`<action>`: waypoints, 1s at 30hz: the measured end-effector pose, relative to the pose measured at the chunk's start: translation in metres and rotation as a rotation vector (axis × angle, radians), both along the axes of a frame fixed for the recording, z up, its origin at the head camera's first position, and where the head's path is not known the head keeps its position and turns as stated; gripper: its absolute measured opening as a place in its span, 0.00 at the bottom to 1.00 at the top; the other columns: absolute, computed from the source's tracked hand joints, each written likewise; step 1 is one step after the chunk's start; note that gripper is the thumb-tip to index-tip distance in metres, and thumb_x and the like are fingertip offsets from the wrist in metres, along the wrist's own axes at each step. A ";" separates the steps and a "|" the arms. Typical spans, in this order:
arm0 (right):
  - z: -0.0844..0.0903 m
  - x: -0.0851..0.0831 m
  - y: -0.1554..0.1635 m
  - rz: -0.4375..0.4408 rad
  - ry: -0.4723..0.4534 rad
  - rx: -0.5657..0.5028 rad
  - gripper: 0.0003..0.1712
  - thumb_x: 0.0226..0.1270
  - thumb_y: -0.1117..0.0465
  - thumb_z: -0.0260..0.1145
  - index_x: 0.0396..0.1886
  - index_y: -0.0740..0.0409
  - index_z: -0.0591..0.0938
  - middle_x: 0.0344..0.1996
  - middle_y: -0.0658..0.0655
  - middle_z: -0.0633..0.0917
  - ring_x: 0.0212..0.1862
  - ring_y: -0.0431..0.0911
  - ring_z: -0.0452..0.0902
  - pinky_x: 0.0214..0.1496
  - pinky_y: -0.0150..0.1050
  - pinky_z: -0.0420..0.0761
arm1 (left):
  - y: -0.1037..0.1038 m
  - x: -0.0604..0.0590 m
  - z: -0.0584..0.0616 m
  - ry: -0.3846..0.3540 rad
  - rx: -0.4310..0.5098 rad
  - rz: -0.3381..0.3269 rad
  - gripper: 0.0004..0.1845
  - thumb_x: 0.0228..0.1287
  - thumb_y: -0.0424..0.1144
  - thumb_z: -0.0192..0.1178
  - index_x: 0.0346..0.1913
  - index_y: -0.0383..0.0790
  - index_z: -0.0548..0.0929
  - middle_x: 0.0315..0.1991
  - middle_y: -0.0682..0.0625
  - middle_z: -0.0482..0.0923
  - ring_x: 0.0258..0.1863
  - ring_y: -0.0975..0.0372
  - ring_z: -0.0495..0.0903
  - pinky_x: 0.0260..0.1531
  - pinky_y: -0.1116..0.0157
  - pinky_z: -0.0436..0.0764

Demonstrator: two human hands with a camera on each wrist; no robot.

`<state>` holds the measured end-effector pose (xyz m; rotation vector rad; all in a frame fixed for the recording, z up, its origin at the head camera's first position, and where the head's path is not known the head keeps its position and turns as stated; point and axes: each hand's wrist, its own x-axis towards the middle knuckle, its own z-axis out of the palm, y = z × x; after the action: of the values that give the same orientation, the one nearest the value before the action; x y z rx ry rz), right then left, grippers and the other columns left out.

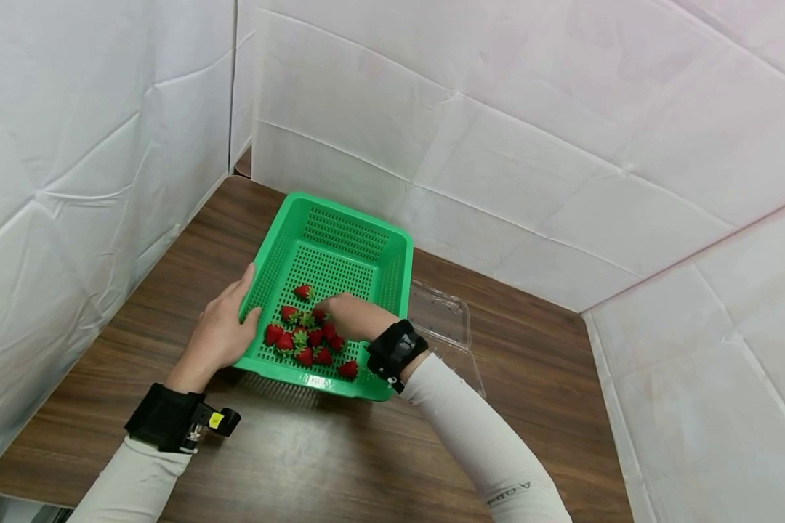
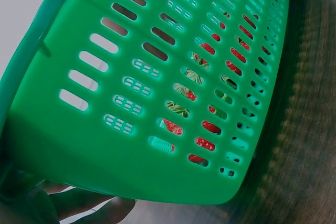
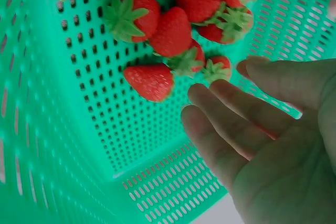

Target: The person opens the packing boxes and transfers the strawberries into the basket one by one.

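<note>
A green perforated plastic basket (image 1: 347, 265) stands on the table and holds several red strawberries (image 1: 304, 356) with green leaf caps, gathered in its near half. My left hand (image 1: 219, 334) grips the basket's left rim, thumb over the edge; in the left wrist view its fingers (image 2: 113, 211) show beneath the rim. Inside the basket, my right hand (image 1: 353, 317) reaches down among the strawberries. The right wrist view has that hand (image 3: 262, 140) with fingers extended and thumb apart, close to a small strawberry (image 3: 219, 67); a bit of red shows between the fingers.
Right of the basket lies a clear plastic clamshell container (image 1: 441, 316), partly hidden by the basket and right arm. The brown wooden table (image 1: 536, 363) is enclosed by white sheeted walls (image 1: 497, 145) at the back and sides.
</note>
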<state>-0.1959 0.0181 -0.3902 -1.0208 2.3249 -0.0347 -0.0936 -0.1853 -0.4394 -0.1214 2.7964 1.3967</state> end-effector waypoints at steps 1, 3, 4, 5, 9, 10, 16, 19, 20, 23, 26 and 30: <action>0.002 0.000 0.002 -0.006 -0.002 -0.011 0.26 0.73 0.72 0.47 0.68 0.55 0.73 0.65 0.57 0.76 0.60 0.45 0.77 0.42 0.32 0.73 | 0.000 0.000 0.000 0.000 -0.001 0.000 0.39 0.74 0.35 0.47 0.78 0.51 0.37 0.74 0.32 0.53 0.68 0.34 0.59 0.60 0.32 0.60; 0.006 0.000 0.006 -0.015 -0.002 -0.036 0.25 0.75 0.71 0.46 0.67 0.55 0.73 0.65 0.57 0.76 0.60 0.46 0.77 0.45 0.34 0.75 | 0.000 -0.001 0.000 0.001 -0.003 -0.001 0.39 0.74 0.35 0.47 0.78 0.51 0.37 0.74 0.32 0.53 0.68 0.34 0.59 0.60 0.33 0.60; 0.008 0.000 0.008 -0.011 0.003 -0.049 0.24 0.76 0.70 0.46 0.67 0.55 0.74 0.65 0.57 0.77 0.60 0.46 0.77 0.47 0.35 0.77 | 0.000 -0.001 0.000 0.001 -0.003 -0.001 0.39 0.74 0.35 0.47 0.78 0.51 0.37 0.74 0.32 0.53 0.68 0.34 0.59 0.60 0.33 0.60; 0.010 0.001 0.010 -0.006 0.016 -0.057 0.23 0.76 0.68 0.46 0.67 0.56 0.74 0.64 0.57 0.77 0.61 0.47 0.77 0.51 0.35 0.78 | 0.000 -0.001 0.000 0.001 -0.004 -0.001 0.39 0.74 0.35 0.47 0.78 0.51 0.37 0.74 0.32 0.53 0.68 0.34 0.59 0.60 0.33 0.60; 0.021 0.004 0.021 -0.011 0.051 -0.080 0.22 0.77 0.66 0.47 0.66 0.59 0.74 0.65 0.58 0.76 0.65 0.49 0.73 0.63 0.40 0.75 | -0.001 -0.001 0.000 -0.005 -0.005 -0.002 0.40 0.74 0.35 0.48 0.78 0.51 0.37 0.74 0.32 0.52 0.68 0.34 0.58 0.60 0.32 0.59; 0.023 0.006 0.024 -0.013 0.063 -0.085 0.21 0.77 0.66 0.48 0.66 0.59 0.74 0.65 0.58 0.76 0.66 0.49 0.72 0.66 0.41 0.74 | -0.001 -0.001 0.000 -0.008 -0.005 -0.003 0.40 0.74 0.35 0.48 0.78 0.51 0.37 0.74 0.32 0.52 0.68 0.34 0.58 0.61 0.32 0.59; 0.036 0.017 0.047 -0.069 0.108 -0.168 0.22 0.76 0.63 0.53 0.66 0.60 0.73 0.66 0.60 0.74 0.70 0.51 0.67 0.70 0.42 0.68 | -0.002 0.000 0.001 -0.032 -0.021 -0.009 0.40 0.74 0.38 0.48 0.78 0.52 0.35 0.75 0.33 0.51 0.69 0.34 0.57 0.61 0.30 0.56; 0.041 0.025 0.060 -0.116 0.132 -0.227 0.23 0.76 0.62 0.53 0.67 0.61 0.72 0.67 0.61 0.73 0.71 0.52 0.65 0.71 0.43 0.67 | -0.002 0.000 0.001 -0.036 -0.033 -0.011 0.40 0.74 0.39 0.47 0.78 0.52 0.35 0.75 0.33 0.51 0.68 0.33 0.57 0.60 0.29 0.54; 0.043 0.028 0.064 -0.141 0.137 -0.254 0.23 0.76 0.62 0.54 0.68 0.61 0.71 0.67 0.61 0.73 0.72 0.52 0.64 0.71 0.43 0.67 | -0.003 0.001 0.001 -0.035 -0.038 -0.011 0.40 0.74 0.39 0.47 0.78 0.52 0.35 0.75 0.33 0.51 0.68 0.33 0.58 0.59 0.29 0.54; 0.045 0.039 0.079 -0.212 0.179 -0.318 0.25 0.76 0.60 0.54 0.69 0.59 0.69 0.69 0.61 0.70 0.73 0.52 0.61 0.72 0.44 0.66 | -0.003 0.001 0.000 -0.023 -0.065 -0.012 0.39 0.75 0.40 0.47 0.78 0.51 0.35 0.75 0.34 0.52 0.66 0.33 0.60 0.58 0.29 0.57; 0.045 0.052 0.095 -0.272 0.235 -0.369 0.27 0.76 0.58 0.55 0.72 0.57 0.67 0.72 0.60 0.66 0.77 0.52 0.53 0.76 0.45 0.59 | -0.005 0.002 0.000 -0.015 -0.091 -0.015 0.39 0.75 0.42 0.46 0.78 0.51 0.36 0.75 0.35 0.52 0.65 0.32 0.62 0.57 0.30 0.59; 0.044 0.066 0.111 -0.336 0.309 -0.424 0.30 0.76 0.55 0.55 0.74 0.54 0.63 0.76 0.57 0.58 0.80 0.51 0.40 0.79 0.49 0.48 | -0.006 0.004 0.001 -0.005 -0.110 -0.012 0.38 0.76 0.44 0.45 0.78 0.51 0.36 0.77 0.38 0.49 0.62 0.32 0.65 0.54 0.31 0.62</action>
<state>-0.1300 0.1292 -0.3465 -0.8586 2.8270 -0.5596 -0.0892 -0.1910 -0.4387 -0.1087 2.8645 1.2378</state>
